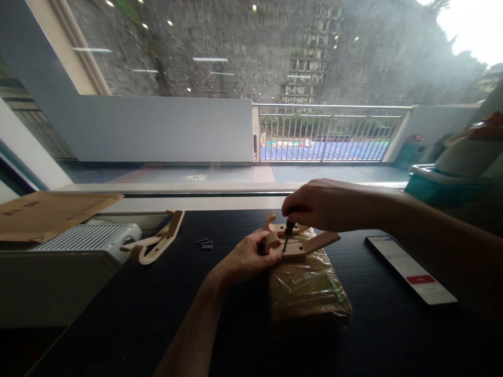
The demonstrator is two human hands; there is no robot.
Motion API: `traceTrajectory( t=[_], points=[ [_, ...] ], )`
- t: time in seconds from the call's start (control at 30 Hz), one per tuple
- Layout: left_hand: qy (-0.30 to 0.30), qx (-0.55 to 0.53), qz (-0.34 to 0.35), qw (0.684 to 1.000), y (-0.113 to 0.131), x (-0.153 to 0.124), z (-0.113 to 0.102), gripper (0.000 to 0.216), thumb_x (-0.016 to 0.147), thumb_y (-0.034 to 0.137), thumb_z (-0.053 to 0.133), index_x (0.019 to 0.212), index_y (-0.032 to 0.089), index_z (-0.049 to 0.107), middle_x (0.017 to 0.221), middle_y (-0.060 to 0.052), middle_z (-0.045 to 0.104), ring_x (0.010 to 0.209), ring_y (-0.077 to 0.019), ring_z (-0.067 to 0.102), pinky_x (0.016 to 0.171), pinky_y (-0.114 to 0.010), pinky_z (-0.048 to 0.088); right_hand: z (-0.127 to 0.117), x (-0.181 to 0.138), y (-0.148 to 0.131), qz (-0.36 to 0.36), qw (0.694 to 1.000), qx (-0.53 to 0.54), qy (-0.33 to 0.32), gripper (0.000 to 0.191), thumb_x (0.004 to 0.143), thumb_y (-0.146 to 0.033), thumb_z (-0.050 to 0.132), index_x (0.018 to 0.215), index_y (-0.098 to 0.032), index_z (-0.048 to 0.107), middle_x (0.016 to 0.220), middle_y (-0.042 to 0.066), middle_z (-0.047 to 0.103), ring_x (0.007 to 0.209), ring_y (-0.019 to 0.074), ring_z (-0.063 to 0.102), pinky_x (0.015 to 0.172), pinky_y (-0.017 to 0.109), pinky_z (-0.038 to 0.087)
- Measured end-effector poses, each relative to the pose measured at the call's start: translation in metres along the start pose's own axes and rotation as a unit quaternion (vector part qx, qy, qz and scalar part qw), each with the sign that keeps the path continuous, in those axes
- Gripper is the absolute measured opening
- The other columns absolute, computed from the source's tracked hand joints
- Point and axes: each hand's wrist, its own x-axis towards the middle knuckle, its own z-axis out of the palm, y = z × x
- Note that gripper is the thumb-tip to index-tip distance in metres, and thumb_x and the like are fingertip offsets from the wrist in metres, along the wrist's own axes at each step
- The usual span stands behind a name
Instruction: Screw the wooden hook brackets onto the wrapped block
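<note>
My right hand [314, 205] is closed round the dark handle of a screwdriver [290, 228], held nearly upright. Its tip reaches down to a hole area in a light wooden hook [314, 244] with a curled end. Beside the curl, my left hand [255, 251] pinches the hook between thumb and fingers. Under the hook lies a brown block wrapped in clear tape [304, 293]. Just behind, a second wooden hook [280, 228] rests on the block. Whether a screw sits under the tip is too small to tell.
Several screws [206, 244] lie on the black table [165, 319]. More wooden hooks [163, 243] are at its left edge, near a white slatted unit [90, 238] and a brown envelope [51, 212]. A phone [411, 269] lies at right. A window with a sill [220, 203] runs behind.
</note>
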Motion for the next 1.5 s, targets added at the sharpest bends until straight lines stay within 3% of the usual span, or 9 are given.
traceTrajectory(
  t=[0.33,0.6,1.1,1.33,1.5],
  points=[
    [0.007,-0.012,-0.005,1.000,0.000,0.001,0.001,0.031,0.071,0.028,0.063,0.098,0.014,0.058,0.090,-0.004,0.057,0.081,-0.0164,0.054,0.072,-0.025,0.044,0.013,0.004,0.000,0.062,0.996,-0.036,0.044,0.033,0.086,-0.037,0.041,0.079,-0.018,0.067,0.064,0.003,0.061,0.052,0.0093,0.043,0.050,0.026,0.026],
    [-0.004,-0.018,-0.003,1.000,0.001,0.001,0.001,0.029,0.073,0.027,0.061,0.098,0.015,0.058,0.089,-0.002,0.057,0.080,-0.0146,0.053,0.071,-0.024,0.043,0.000,-0.003,0.002,0.022,0.999,0.011,-0.030,0.025,0.082,-0.033,0.045,0.087,-0.022,0.067,0.072,0.000,0.064,0.053,0.0085,0.045,0.052,0.025,0.026],
    [0.001,-0.019,-0.001,1.000,-0.003,0.003,0.003,0.031,0.072,0.028,0.062,0.100,0.014,0.057,0.088,-0.003,0.058,0.078,-0.0144,0.053,0.071,-0.025,0.043,0.012,-0.002,0.000,0.026,0.998,-0.041,0.031,0.029,0.085,-0.032,0.040,0.078,-0.017,0.065,0.069,0.003,0.062,0.055,0.0100,0.042,0.052,0.025,0.027],
    [0.009,-0.008,0.006,1.000,-0.005,0.004,0.003,0.033,0.071,0.030,0.063,0.100,0.014,0.058,0.097,-0.007,0.060,0.084,-0.0177,0.056,0.075,-0.026,0.044,0.000,-0.004,0.001,0.025,0.999,-0.001,-0.032,0.025,0.082,-0.034,0.045,0.087,-0.021,0.066,0.070,0.000,0.063,0.052,0.0086,0.044,0.050,0.024,0.026],
    [-0.003,-0.019,0.000,1.000,-0.003,0.003,0.002,0.030,0.072,0.028,0.062,0.099,0.016,0.057,0.090,-0.003,0.059,0.079,-0.0150,0.054,0.071,-0.024,0.044,0.002,0.000,-0.001,0.021,1.000,-0.010,-0.019,0.023,0.082,-0.030,0.045,0.082,-0.019,0.065,0.075,0.002,0.063,0.057,0.0096,0.046,0.053,0.025,0.028]
  ],
)
